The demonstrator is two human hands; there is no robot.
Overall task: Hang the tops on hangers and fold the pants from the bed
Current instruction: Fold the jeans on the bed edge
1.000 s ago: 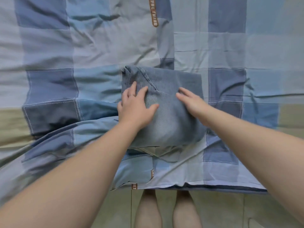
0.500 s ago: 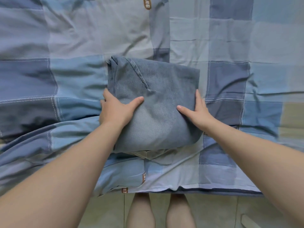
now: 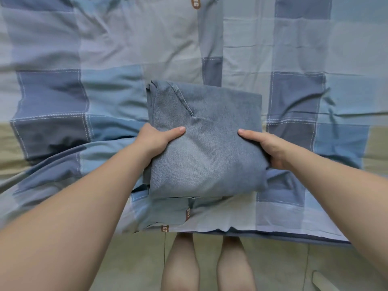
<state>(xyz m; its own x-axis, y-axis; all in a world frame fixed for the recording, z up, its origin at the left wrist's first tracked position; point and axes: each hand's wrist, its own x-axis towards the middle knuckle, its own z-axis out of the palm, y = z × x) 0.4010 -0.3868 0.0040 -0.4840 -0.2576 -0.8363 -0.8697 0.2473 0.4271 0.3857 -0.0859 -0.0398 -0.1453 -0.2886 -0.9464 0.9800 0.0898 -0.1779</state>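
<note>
- Pants (image 3: 206,152) sit folded at the near edge of the bed (image 3: 126,45)
- my left hand (image 3: 156,139) and right hand (image 3: 267,149) grip opposite sides, thumbs on top, so the folds should hold if I lift them

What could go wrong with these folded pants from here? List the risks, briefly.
1. The left hand and right hand grip the folded pants only at the sides, so the middle may sag and the fold may open if lifted.
2. The stacked layers at the far left corner look loose and could slip apart.
</note>
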